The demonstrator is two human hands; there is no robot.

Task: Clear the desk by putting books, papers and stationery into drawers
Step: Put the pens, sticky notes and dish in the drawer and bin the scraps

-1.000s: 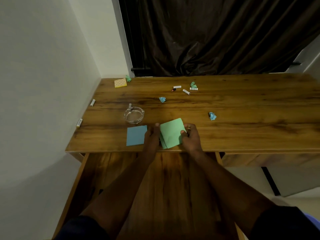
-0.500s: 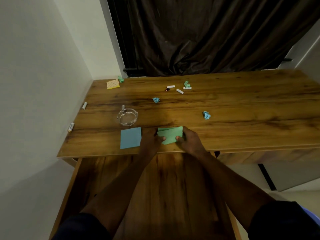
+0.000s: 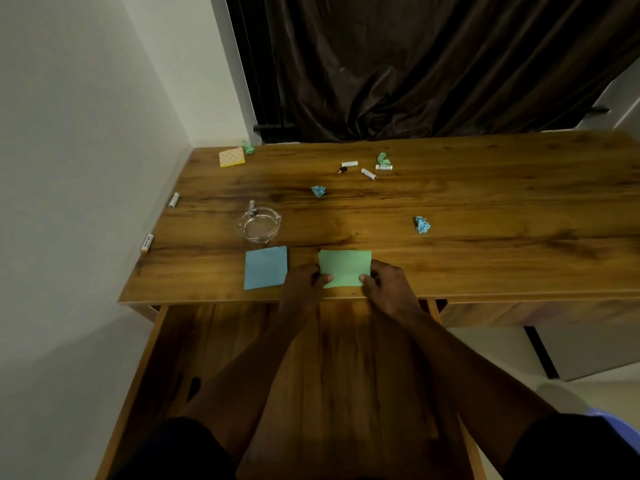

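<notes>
While both hands work at the desk's near edge, they share one green paper: the left hand pinches its lower left corner and the right hand its lower right corner, each with the thumb on top. The sheet lies low over the wood, and I cannot tell whether it touches. Just left of the left hand, a blue paper lies flat, with a glass ashtray close behind it. Farther back are two blue paper balls, one near the middle and one to the right. Two green balls lie toward the far edge, and a yellow pad sits in the far left corner. Small white cylinders are scattered at the back and along the left edge. Under the forearms an open drawer juts out from beneath the desk. A dark curtain hangs behind.
</notes>
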